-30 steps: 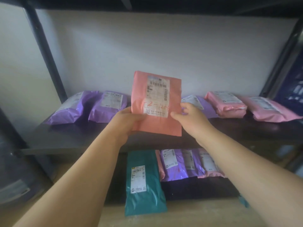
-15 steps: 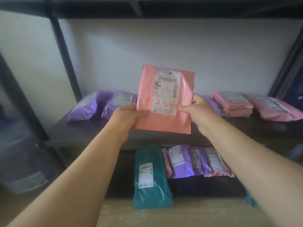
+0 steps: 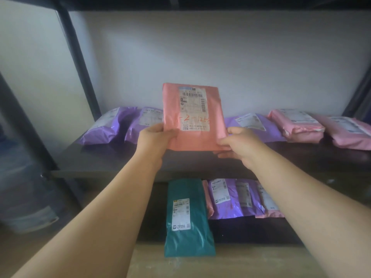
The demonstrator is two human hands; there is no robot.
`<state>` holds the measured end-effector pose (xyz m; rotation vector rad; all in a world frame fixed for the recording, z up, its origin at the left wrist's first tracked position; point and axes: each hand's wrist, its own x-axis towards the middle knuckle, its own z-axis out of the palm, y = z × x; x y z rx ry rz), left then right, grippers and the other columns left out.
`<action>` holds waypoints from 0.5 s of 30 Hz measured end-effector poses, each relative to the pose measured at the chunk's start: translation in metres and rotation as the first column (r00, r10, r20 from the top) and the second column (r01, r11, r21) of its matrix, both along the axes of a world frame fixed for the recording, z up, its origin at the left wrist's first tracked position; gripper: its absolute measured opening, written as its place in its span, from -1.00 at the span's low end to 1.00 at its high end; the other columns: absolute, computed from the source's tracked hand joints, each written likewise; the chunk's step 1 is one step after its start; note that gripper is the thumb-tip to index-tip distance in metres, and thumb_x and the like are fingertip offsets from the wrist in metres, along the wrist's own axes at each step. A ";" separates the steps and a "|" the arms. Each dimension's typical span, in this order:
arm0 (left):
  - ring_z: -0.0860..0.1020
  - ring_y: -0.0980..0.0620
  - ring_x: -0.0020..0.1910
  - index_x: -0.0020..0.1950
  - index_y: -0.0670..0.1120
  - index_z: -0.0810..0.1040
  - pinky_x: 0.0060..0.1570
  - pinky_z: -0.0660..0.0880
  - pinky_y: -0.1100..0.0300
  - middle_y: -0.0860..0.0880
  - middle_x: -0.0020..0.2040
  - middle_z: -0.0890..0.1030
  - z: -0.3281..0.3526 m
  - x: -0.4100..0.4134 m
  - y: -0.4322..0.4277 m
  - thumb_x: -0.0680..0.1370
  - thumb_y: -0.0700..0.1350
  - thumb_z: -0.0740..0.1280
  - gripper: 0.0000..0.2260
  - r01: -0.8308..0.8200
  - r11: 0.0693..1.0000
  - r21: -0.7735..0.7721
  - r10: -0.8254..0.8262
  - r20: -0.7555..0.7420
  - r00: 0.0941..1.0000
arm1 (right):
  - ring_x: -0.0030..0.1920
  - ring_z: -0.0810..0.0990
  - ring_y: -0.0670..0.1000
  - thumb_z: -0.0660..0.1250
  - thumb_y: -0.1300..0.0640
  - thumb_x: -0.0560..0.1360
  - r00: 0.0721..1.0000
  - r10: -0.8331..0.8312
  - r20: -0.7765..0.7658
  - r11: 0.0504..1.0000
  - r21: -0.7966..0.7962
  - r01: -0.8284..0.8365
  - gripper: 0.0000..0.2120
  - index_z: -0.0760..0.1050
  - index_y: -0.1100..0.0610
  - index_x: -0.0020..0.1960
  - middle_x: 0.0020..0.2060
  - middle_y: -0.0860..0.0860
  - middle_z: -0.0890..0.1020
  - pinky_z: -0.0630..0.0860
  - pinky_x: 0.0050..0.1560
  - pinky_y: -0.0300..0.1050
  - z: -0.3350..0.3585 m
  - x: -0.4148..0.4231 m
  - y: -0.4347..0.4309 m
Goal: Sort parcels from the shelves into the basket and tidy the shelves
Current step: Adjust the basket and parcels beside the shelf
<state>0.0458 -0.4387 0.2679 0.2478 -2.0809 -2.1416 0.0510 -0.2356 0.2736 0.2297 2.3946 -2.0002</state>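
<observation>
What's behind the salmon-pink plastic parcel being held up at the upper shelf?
The salmon-pink plastic parcel covers part of the white wall and the dark upper shelf. A purple plastic parcel pokes out at its left edge, another at its right; anything directly behind is hidden.

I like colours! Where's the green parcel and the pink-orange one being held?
teal parcel [image 3: 190, 242]: head view, glossy lower half.
salmon-pink parcel [image 3: 194, 140]: head view, bare plastic below its label.

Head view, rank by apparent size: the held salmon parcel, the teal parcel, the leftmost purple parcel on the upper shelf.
Tied largest: salmon parcel and teal parcel, too alike to rank, and their distances from the camera differ.
Smallest: leftmost purple parcel, though it lies farther back.
</observation>
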 end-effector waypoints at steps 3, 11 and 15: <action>0.68 -0.13 -0.06 -0.01 -0.04 0.64 0.04 0.62 -0.13 -0.04 -0.08 0.70 0.002 -0.005 0.007 0.44 -0.16 0.42 -0.86 -0.050 0.993 -0.109 0.046 -0.038 0.998 | -0.33 0.65 0.13 0.29 0.45 0.54 0.995 -0.087 -0.047 0.994 -0.068 0.083 -0.71 0.43 0.08 -0.15 -0.21 0.14 0.60 0.64 -0.32 -0.08 -0.002 -0.010 -0.002; 0.58 -0.10 0.15 0.33 -0.05 0.52 0.17 0.51 0.08 -0.02 0.23 0.59 -0.003 -0.012 0.017 0.54 -0.21 0.27 -0.64 -0.082 0.850 -0.520 0.049 -0.077 0.996 | -0.35 0.66 0.16 0.15 0.48 0.56 0.972 -0.228 0.052 0.971 -0.064 0.231 -0.68 0.49 0.16 0.15 0.04 0.22 0.60 0.63 -0.46 -0.13 -0.025 -0.042 -0.001; 0.56 -0.07 0.17 0.36 -0.05 0.51 0.17 0.49 0.11 -0.03 0.19 0.62 -0.007 -0.013 0.018 0.54 -0.25 0.24 -0.61 -0.007 0.824 -0.567 -0.002 -0.015 1.000 | -0.47 0.66 0.12 0.12 0.46 0.56 0.977 -0.206 0.047 0.976 0.076 0.202 -0.57 0.48 0.17 0.34 0.09 0.21 0.61 0.67 -0.36 -0.08 -0.032 -0.051 -0.004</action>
